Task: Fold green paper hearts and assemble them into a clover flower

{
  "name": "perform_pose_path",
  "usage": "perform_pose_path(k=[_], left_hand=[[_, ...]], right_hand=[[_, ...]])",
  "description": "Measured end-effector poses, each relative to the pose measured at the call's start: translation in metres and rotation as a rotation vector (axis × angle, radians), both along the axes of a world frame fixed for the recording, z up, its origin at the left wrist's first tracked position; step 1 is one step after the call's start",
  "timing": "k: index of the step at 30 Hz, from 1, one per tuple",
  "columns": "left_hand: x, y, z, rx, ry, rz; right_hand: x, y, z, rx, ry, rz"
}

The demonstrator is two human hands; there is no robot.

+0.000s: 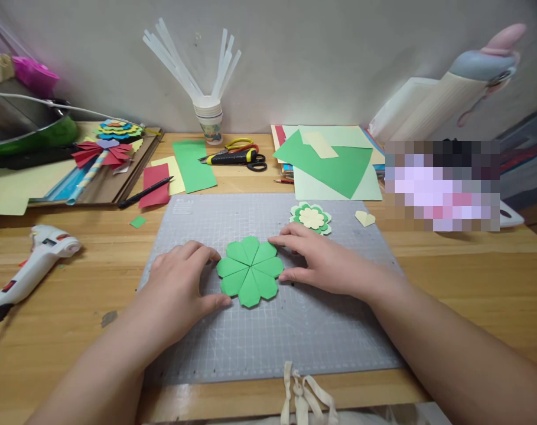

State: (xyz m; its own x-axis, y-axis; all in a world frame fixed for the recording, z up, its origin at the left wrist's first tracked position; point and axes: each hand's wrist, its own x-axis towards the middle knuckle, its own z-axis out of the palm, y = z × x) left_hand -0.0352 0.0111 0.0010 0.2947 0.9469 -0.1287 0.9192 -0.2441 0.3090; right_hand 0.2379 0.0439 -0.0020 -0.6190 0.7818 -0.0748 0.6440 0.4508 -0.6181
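A green paper flower (250,271) with several rounded petals lies flat on the grey cutting mat (259,348). My left hand (184,277) rests at its left side, thumb and fingers spread around the edge, with the fingertips against the petals. From the right, my right hand (315,260) reaches to the opposite edge, its index finger and thumb apart at the petals. Neither hand is closed around the flower. Just behind my right hand lies a smaller layered paper flower (311,218) in cream and greens.
A white glue gun (40,262) lies at left. Behind the mat are a black pen (146,192), a black-and-yellow cutter (233,157), scissors (256,164) and green sheets (328,162). A paper cup stack (210,124) holds white sticks. A cream scrap (364,218) lies at the mat's right.
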Motion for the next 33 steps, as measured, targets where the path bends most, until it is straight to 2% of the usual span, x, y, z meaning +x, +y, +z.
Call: perform_pose_path(k=[11, 15, 19, 24, 29, 33], left_hand=[[0.001, -0.001, 0.003, -0.004, -0.007, -0.008], [0.003, -0.002, 0.0, 0.07, -0.075, 0.009], [0.016, -0.007, -0.006, 0.162, -0.152, -0.063], [0.032, -0.008, -0.011, 0.135, -0.209, -0.197], [0.029, 0.001, -0.01, 0.158, -0.22, -0.092], [0.026, 0.007, -0.017, 0.171, -0.18, -0.117]], right_hand=[[0.001, 0.001, -0.001, 0.002, -0.011, 0.01], [0.001, 0.001, 0.0, -0.009, -0.013, 0.021], [-0.005, -0.004, -0.006, 0.12, -0.019, 0.031], [-0.012, -0.012, -0.009, 0.267, -0.025, 0.087], [-0.014, -0.021, 0.003, 0.369, -0.024, 0.152], [-0.019, -0.025, 0.005, 0.389, -0.072, 0.221]])
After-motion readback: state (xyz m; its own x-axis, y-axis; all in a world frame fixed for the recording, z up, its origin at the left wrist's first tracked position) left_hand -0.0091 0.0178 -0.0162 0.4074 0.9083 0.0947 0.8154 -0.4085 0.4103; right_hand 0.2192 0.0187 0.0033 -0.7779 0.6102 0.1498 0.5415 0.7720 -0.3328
